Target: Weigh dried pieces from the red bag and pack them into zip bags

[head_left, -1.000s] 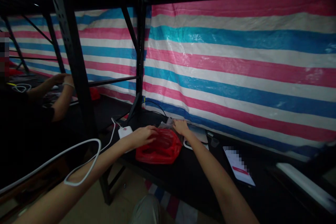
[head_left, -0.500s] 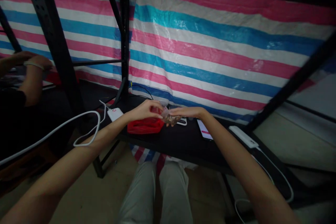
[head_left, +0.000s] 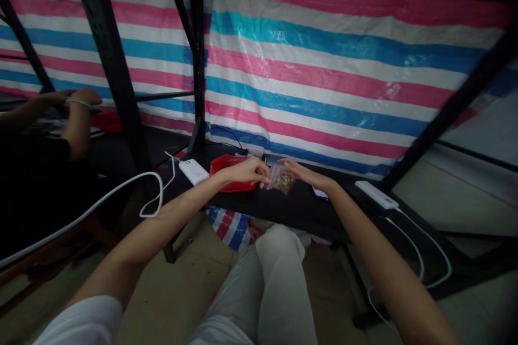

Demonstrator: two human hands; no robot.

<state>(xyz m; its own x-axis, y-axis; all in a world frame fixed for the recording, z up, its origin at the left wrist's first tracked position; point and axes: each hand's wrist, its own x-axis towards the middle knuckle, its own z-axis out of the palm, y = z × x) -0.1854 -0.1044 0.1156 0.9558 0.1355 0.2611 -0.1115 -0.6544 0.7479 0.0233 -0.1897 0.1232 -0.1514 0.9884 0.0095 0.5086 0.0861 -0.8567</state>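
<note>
Left hand [head_left: 258, 171] pinching edge of small clear bag [head_left: 283, 182] of brown pieces, held over black shelf [head_left: 249, 204]; right hand [head_left: 298, 170] at bag's opposite edge, firmness of grip unclear. Leftward: red plastic bag [head_left: 239, 187], white device [head_left: 194, 171]. Rightward: phone [head_left: 320, 194], partly hidden.

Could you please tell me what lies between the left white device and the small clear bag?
In the head view, the red plastic bag lies between the white device and the clear bag, with the left hand partly in front.
</note>
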